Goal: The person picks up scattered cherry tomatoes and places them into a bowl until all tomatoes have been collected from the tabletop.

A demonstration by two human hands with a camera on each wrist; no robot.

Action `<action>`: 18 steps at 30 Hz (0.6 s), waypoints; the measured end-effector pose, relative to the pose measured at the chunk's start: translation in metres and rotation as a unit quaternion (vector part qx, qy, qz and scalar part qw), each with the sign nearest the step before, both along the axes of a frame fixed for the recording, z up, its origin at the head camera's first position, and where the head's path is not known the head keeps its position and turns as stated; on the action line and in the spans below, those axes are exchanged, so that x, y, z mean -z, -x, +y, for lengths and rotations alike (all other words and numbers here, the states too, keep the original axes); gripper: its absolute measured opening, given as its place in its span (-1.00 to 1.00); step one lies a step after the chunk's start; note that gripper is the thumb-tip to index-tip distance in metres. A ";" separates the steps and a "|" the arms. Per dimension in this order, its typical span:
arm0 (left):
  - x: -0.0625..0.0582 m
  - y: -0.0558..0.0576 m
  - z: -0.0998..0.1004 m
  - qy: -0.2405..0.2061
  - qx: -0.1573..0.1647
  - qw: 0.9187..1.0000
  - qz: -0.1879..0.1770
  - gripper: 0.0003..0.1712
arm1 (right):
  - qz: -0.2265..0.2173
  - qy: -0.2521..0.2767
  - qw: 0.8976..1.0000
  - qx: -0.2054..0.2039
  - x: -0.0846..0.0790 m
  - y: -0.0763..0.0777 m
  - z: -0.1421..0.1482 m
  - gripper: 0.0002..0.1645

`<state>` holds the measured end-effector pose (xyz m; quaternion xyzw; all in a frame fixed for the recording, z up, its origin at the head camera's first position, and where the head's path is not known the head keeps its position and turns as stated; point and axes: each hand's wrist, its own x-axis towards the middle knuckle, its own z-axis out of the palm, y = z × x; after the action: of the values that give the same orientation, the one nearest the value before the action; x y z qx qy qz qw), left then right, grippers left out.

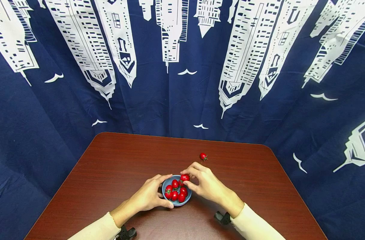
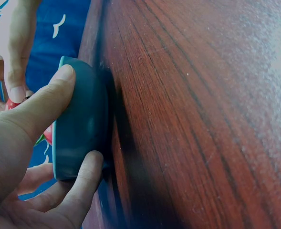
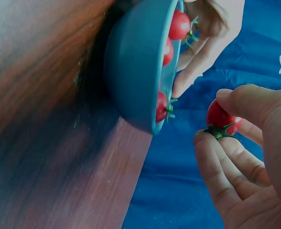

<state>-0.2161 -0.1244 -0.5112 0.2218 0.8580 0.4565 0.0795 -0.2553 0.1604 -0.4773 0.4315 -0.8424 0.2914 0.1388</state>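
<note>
A small blue bowl (image 1: 180,204) stands on the table with several red cherry tomatoes (image 1: 174,195) inside, some with green stems. My left hand (image 1: 149,194) holds the bowl from its left side. In the left wrist view, the thumb lies along the bowl's wall (image 2: 85,119) near the rim and the other fingers curve around the opposite side. Over the bowl's far right rim, my right hand (image 1: 208,184) pinches one cherry tomato (image 3: 220,114) between thumb and fingers. The right wrist view shows this tomato's green calyx and a gap between it and the bowl.
One loose cherry tomato (image 1: 203,156) with a green stem lies on the brown wooden table (image 1: 134,150), beyond the right hand. A navy curtain (image 1: 176,100) printed with white buildings and birds hangs behind the table's far edge and along both sides.
</note>
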 end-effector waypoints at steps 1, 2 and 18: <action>0.000 0.000 0.000 -0.001 0.000 1.000 -0.001 0.27 | -0.004 -0.002 1.000 -0.001 0.000 -0.001 -0.001 -0.64; 0.000 0.000 0.000 -0.003 0.001 1.000 -0.003 0.27 | -0.007 -0.004 1.000 -0.002 0.000 -0.003 -0.001 -0.64; 0.001 0.000 -0.001 -0.012 0.006 1.000 -0.009 0.26 | -0.006 -0.013 1.000 -0.027 0.004 -0.012 -0.009 -0.62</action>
<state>-0.2160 -0.1253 -0.5121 0.2238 0.8506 0.4678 0.0872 -0.2437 0.1514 -0.4812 0.4539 -0.8352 0.2863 0.1199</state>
